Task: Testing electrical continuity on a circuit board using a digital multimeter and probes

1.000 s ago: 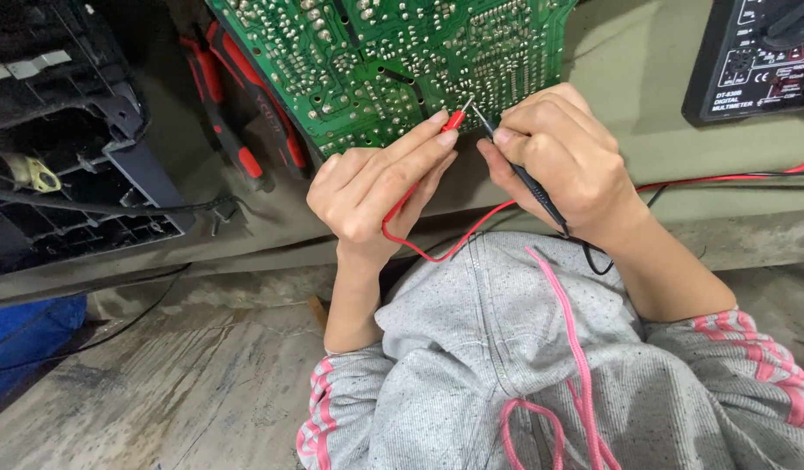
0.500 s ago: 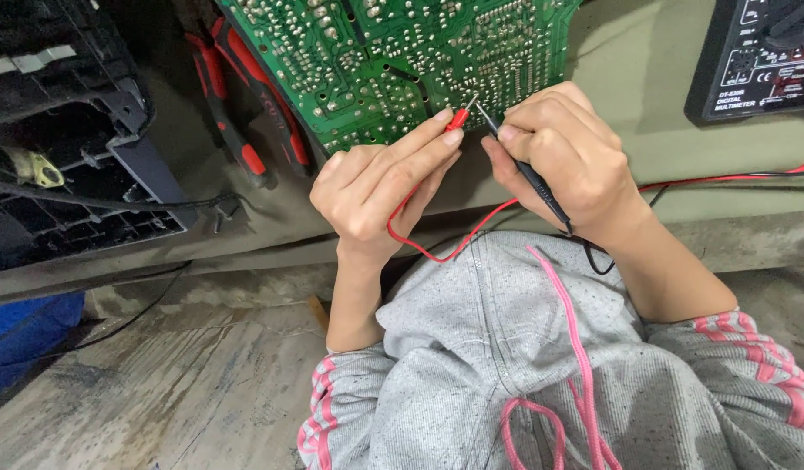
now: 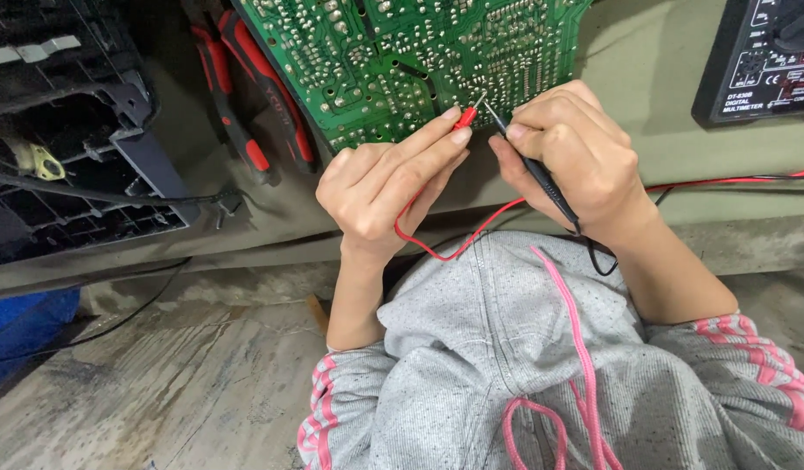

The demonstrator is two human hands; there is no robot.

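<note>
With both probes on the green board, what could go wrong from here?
1. The red probe and black probe tips sit very close among dense solder points on the circuit board; a slip could bridge two joints.
2. The red lead loops under the left hand and might snag.

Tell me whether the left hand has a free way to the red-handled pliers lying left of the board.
Probably yes: the pliers lie uncovered beside the circuit board, nothing between. But the left hand holds the red probe.
</note>
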